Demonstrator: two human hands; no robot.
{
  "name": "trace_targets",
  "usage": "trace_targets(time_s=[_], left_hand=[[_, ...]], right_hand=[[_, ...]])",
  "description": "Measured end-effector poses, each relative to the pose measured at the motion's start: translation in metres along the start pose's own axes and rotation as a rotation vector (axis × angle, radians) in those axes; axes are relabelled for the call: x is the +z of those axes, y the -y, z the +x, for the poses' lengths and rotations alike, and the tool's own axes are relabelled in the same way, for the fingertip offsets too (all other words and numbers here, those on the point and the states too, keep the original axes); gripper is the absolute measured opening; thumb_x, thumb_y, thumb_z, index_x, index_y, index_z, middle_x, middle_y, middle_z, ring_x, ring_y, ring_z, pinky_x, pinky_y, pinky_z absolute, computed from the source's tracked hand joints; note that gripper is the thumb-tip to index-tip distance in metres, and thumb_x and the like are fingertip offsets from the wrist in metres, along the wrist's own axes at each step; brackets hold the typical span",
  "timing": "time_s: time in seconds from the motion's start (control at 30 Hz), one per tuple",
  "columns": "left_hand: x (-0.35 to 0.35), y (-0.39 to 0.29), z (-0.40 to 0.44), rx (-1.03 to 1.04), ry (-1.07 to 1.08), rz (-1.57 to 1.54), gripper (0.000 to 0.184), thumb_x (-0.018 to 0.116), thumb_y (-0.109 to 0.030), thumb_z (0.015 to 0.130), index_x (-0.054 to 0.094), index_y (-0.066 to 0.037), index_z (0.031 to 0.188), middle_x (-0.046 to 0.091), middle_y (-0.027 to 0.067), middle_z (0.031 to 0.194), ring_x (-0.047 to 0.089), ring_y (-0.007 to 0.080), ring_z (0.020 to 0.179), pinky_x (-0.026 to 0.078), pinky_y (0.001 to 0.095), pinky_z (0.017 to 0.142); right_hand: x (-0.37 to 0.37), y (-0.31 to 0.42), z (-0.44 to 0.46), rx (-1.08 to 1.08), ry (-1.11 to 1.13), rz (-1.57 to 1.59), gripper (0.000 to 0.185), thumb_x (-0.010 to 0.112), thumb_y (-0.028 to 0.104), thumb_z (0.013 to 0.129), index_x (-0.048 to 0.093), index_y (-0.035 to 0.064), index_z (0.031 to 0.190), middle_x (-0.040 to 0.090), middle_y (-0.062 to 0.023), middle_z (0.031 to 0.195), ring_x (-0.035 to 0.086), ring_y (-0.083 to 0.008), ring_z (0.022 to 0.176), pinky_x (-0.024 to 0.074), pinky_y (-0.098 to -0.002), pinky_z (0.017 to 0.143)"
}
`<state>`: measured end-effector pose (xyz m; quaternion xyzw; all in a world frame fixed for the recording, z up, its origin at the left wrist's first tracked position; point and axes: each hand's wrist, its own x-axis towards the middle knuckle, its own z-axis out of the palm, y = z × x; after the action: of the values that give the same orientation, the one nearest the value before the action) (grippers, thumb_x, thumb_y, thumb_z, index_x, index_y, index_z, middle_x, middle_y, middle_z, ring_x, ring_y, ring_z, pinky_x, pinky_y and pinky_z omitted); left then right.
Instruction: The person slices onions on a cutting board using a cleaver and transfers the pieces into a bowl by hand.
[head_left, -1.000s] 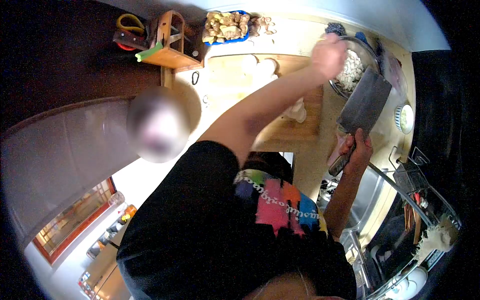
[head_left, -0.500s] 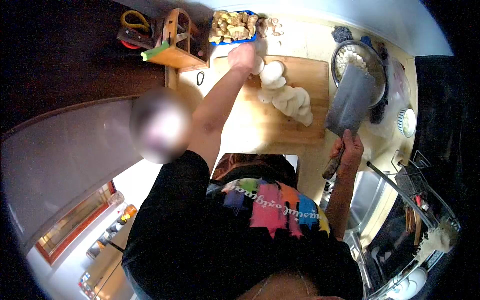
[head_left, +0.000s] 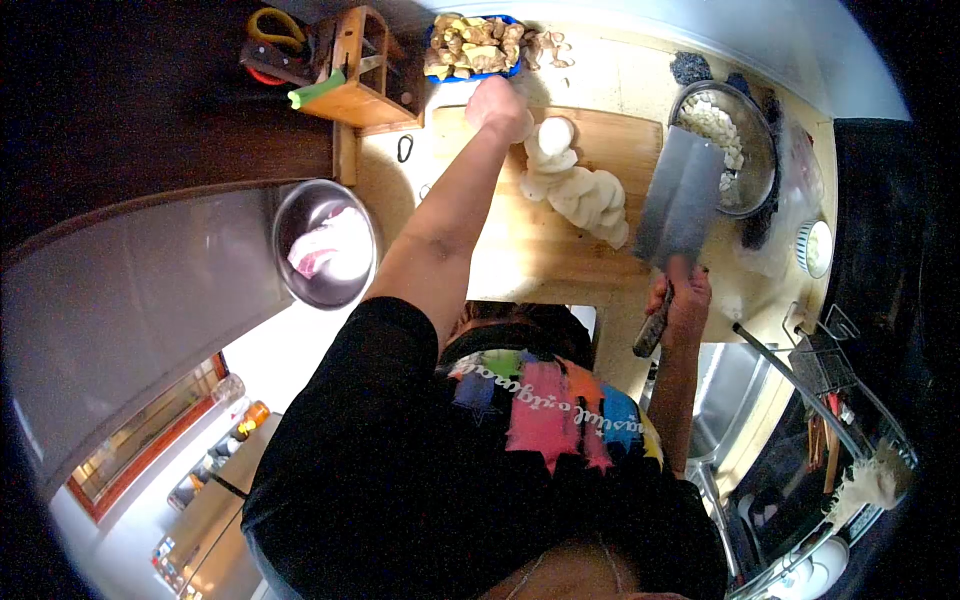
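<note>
My right hand (head_left: 686,302) is wrapped round the handle of a broad cleaver (head_left: 680,195), whose blade is over the right edge of the wooden cutting board (head_left: 560,270). At the board's upper left is my left hand (head_left: 498,108), fingers bent inward; what it holds, if anything, is hidden. Overlapping white slices (head_left: 585,200) lie in a row on the board, with a round white piece (head_left: 556,135) at their upper end. Beyond the blade, a metal bowl (head_left: 765,160) contains small white chopped pieces (head_left: 718,125).
A blue tray of ginger (head_left: 475,45) sits behind the board. To the left are a wooden knife rack (head_left: 365,75) and a metal bowl (head_left: 350,295) with raw meat (head_left: 325,245). A striped cup (head_left: 815,248), a sink (head_left: 720,395) and a dish rack (head_left: 850,430) are at the right.
My left hand has moved from the metal bowl at the right to the board's upper left. The cleaver has shifted left, away from over that bowl, still in my right hand.
</note>
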<state>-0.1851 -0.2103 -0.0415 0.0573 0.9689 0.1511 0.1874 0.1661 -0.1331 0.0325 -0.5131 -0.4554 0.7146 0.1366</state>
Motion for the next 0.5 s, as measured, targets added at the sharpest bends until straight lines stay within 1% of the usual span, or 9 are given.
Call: trace_targets(time_s=[0.17,0.23,0.27,0.33,0.37,0.43,0.47,0.5], left_hand=[[0.002,0.003,0.004,-0.013,0.007,-0.028,0.024,0.067,-0.020,0.077,0.072,-0.005,0.096,0.069,0.0162,0.106,0.067,0.0292,0.100,0.053,0.0380,0.084],[-0.004,0.001,0.008,-0.034,0.070,-0.084,0.029,0.068,-0.022,0.075,0.071,-0.002,0.096,0.069,0.0174,0.106,0.067,0.0295,0.101,0.053,0.0386,0.084],[-0.007,0.001,0.007,-0.035,0.068,-0.088,0.029,0.068,-0.022,0.075,0.071,-0.002,0.096,0.069,0.0174,0.106,0.067,0.0295,0.101,0.053,0.0386,0.084],[-0.012,0.001,0.004,-0.068,0.105,-0.184,0.036,0.071,-0.023,0.072,0.069,0.004,0.096,0.068,0.0214,0.105,0.066,0.0299,0.102,0.053,0.0382,0.085],[-0.005,0.005,0.005,-0.070,0.103,-0.186,0.036,0.071,-0.023,0.072,0.069,0.004,0.096,0.068,0.0214,0.105,0.066,0.0299,0.102,0.053,0.0382,0.085],[0.014,0.015,0.012,-0.140,-0.052,-0.411,0.035,0.075,-0.020,0.069,0.068,0.006,0.092,0.069,0.0215,0.097,0.070,0.0311,0.086,0.056,0.0397,0.073],[0.014,0.020,0.011,-0.140,-0.053,-0.411,0.035,0.075,-0.020,0.069,0.068,0.006,0.092,0.069,0.0215,0.097,0.070,0.0311,0.086,0.056,0.0397,0.073],[0.010,0.027,0.006,-0.205,0.058,-0.693,0.033,0.075,-0.018,0.069,0.068,0.006,0.090,0.069,0.0200,0.091,0.069,0.0300,0.075,0.055,0.0394,0.064]], right_hand=[[0.003,-0.003,-0.003,0.013,0.054,0.045,0.021,0.060,0.026,0.095,0.049,0.0118,0.084,0.050,-0.0016,0.058,0.048,-0.0130,0.040,0.0396,-0.0290,0.036],[0.005,-0.001,-0.007,0.004,0.045,-0.015,0.020,0.060,0.026,0.095,0.050,0.0119,0.085,0.050,-0.0014,0.058,0.048,-0.0124,0.041,0.0397,-0.0284,0.036],[0.005,-0.002,-0.006,0.002,0.046,-0.017,0.020,0.060,0.026,0.095,0.050,0.0119,0.085,0.050,-0.0014,0.058,0.048,-0.0124,0.041,0.0397,-0.0284,0.036],[0.004,-0.005,-0.006,0.001,0.071,-0.026,0.017,0.060,0.025,0.095,0.052,0.0118,0.088,0.050,-0.0014,0.059,0.047,-0.0118,0.040,0.0398,-0.0275,0.036],[0.004,-0.005,-0.006,0.000,0.074,-0.028,0.017,0.060,0.025,0.095,0.052,0.0118,0.088,0.050,-0.0014,0.059,0.047,-0.0118,0.040,0.0398,-0.0275,0.036],[0.004,-0.005,-0.007,-0.005,0.094,-0.080,0.015,0.060,0.025,0.095,0.053,0.0119,0.093,0.050,-0.0015,0.060,0.047,-0.0117,0.040,0.0400,-0.0270,0.036],[0.004,-0.006,-0.007,-0.005,0.095,-0.079,0.015,0.060,0.025,0.095,0.053,0.0119,0.093,0.050,-0.0015,0.060,0.047,-0.0117,0.040,0.0400,-0.0270,0.036],[0.004,-0.008,-0.008,0.003,0.094,-0.061,0.014,0.060,0.025,0.095,0.054,0.0119,0.094,0.050,-0.0015,0.060,0.046,-0.0116,0.040,0.0400,-0.0267,0.036]])
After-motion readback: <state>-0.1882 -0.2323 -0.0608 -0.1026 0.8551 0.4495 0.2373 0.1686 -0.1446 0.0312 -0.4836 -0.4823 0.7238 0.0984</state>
